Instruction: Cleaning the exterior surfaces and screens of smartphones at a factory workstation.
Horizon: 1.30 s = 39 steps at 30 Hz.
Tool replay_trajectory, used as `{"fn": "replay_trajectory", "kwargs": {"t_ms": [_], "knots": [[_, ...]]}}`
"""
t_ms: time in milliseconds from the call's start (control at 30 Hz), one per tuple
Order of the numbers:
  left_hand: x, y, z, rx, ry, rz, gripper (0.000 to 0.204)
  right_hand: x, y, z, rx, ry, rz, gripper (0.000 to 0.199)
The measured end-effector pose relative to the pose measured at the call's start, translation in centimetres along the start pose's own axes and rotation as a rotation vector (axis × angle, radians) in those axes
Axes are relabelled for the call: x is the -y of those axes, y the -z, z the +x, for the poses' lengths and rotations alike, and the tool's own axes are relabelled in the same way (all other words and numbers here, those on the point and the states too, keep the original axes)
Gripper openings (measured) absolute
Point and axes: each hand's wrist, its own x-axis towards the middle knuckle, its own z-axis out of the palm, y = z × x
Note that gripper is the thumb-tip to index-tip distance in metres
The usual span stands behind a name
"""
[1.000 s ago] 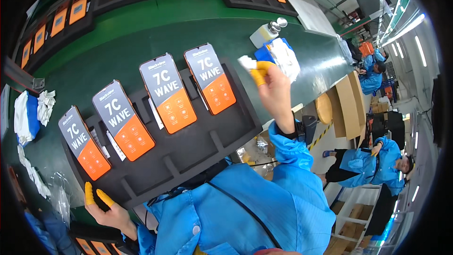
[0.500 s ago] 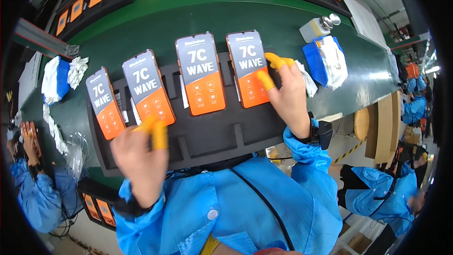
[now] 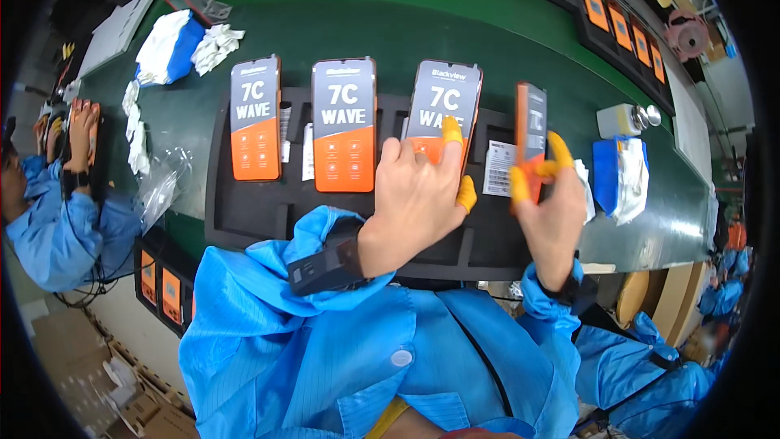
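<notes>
Several smartphones with grey and orange front films stand in a row on a black foam tray (image 3: 325, 236). My right hand (image 3: 552, 219), yellow covers on its fingertips, grips the rightmost smartphone (image 3: 532, 122), which is turned nearly edge-on above the tray. Beside it, a white printed label (image 3: 498, 168) shows in the tray. My left hand (image 3: 410, 203) lies over the lower part of the third smartphone (image 3: 444, 85), its covered index finger on the front and its thumb apart. Further left are the second smartphone (image 3: 344, 114) and the first smartphone (image 3: 255, 114), untouched.
Blue boxes of white cloths stand at the right (image 3: 605, 175) and far left (image 3: 191, 49). A pump bottle (image 3: 621, 120) is near the right box. A clear plastic bag (image 3: 162, 187) lies left of the tray. Trays of orange phones line the back. A co-worker (image 3: 65, 219) sits at left.
The view has turned, shifting the tray in the picture. My left hand has moved from the second smartphone to the third. My right hand has tilted the rightmost smartphone up, uncovering a label.
</notes>
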Motion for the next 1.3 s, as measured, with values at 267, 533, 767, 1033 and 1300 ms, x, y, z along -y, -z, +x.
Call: {"fn": "replay_trajectory", "kwargs": {"t_ms": [267, 533, 767, 1033, 1300], "knots": [[4.0, 2.5, -2.2, 0.236, 0.317, -0.809, 0.052, -4.2, 0.7, -0.7, 0.009, -0.372, 0.771, 0.032], [3.7, 1.2, -2.6, 0.202, 0.205, -0.328, 0.035, -0.6, -0.3, 0.8, 0.205, -0.362, 0.267, 0.034], [10.4, 5.9, -6.9, -0.077, 0.525, 0.312, 0.039, 1.0, -1.5, 1.1, 0.138, 0.130, -0.346, 0.035], [12.6, 5.5, -7.8, -0.084, 0.547, 0.336, 0.067, 6.8, -1.1, 4.6, 0.169, 0.208, -0.694, 0.020], [13.1, 5.5, -8.3, -0.131, 0.481, 0.385, 0.044, 3.3, -1.4, 1.7, 0.290, -0.037, -0.604, 0.016]]}}
